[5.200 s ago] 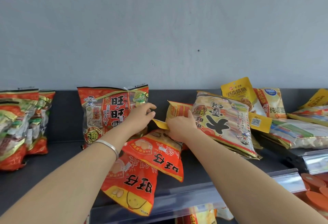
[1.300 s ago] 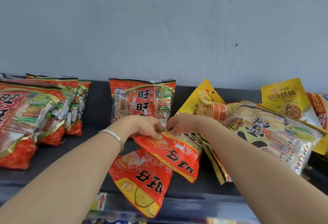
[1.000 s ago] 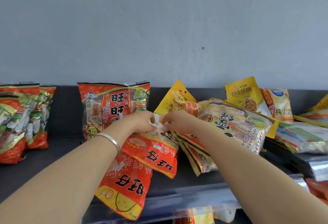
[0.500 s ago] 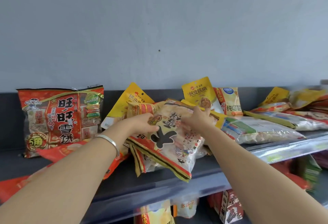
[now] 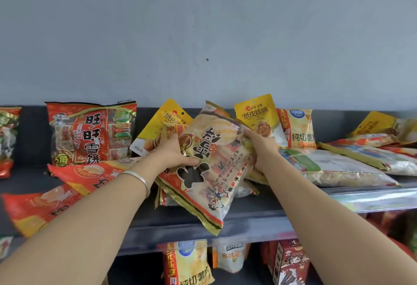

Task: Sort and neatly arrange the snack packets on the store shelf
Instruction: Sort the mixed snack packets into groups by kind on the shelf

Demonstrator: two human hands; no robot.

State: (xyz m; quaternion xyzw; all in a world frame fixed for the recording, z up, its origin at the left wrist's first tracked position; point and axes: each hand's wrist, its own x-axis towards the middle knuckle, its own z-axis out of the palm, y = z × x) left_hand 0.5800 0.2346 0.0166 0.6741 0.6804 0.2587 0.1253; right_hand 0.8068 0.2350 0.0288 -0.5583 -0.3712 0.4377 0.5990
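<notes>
1. On the dark shelf [image 5: 248, 219], near its middle: big pale cracker packet [image 5: 212, 167] held tilted, lower corner poking past the front edge.
2. Left hand [image 5: 171, 151] curled round the packet's left edge, thumb across the printed face, fingers hidden behind; right hand [image 5: 259, 144] clamped on the upper right edge. Gripped from both sides, probably to stop a wide, slack bag folding while being squared.
3. Underneath: more gold-edged packets [image 5: 246, 191], apparently the same kind, so likely stacking like with like.
4. Wedged slantwise behind the left hand: a yellow pouch [image 5: 167, 115]. Upright against the back wall, just right of the held packet: a matching walnut pouch [image 5: 255, 113] and a crisp bag [image 5: 300, 126]. Worth pairing the slanted one with its match.
5. Further left, standing face out: a red cracker bag [image 5: 90, 133]; sprawled flat before it, two red packets [image 5: 85, 176], not yet stood up.
6. Lying flat to the right: long clear packets [image 5: 338, 167], overlapping. Below, on a lower tier: more bags [image 5: 187, 262], partly hidden.
7. Next, probably: setting the pale packet square on its stack, minding the overhanging corner.
</notes>
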